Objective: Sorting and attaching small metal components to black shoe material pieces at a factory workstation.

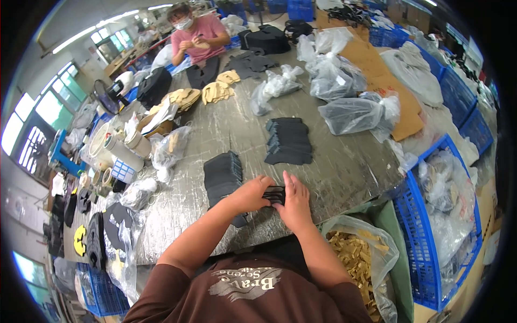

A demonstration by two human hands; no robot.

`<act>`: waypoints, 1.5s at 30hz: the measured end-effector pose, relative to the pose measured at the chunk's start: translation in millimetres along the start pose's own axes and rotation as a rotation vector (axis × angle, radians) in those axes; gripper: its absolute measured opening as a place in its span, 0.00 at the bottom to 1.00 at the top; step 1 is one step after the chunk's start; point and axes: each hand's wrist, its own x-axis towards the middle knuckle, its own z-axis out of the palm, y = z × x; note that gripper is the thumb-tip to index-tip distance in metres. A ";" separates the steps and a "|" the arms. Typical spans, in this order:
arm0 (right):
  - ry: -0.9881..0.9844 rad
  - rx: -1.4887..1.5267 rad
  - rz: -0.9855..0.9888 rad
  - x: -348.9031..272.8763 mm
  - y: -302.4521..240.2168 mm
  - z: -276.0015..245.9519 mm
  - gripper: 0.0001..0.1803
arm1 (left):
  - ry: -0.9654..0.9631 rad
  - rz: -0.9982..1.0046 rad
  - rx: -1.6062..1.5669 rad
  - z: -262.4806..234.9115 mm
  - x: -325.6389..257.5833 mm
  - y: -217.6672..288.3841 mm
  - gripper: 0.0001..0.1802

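Observation:
Between my two hands, at the table's near edge, is a small stack of thin black cut pieces (275, 195), their layered edges showing. My left hand (251, 194) is closed on the stack's left side, and my right hand (294, 202) grips its right side with the fingers pointing away from me. Just beyond my left hand lies a fanned row of black pieces (219, 173), partly hidden under my left wrist. A second fanned row of black pieces (289, 141) lies farther off, ahead of my right hand.
Tied clear plastic bags (353, 114) and brown cardboard (401, 107) lie at the far right. Beige pieces (218, 91) are at the far left, near a co-worker (199, 37). White tubs (121, 148) stand left. A blue crate (417, 237) and a scrap-filled bag (390, 245) flank my right.

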 end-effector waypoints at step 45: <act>-0.356 -0.128 0.151 79.3 47.4 -18.3 0.24 | 0.987 -0.519 0.021 -16.5 -182.2 -94.8 0.21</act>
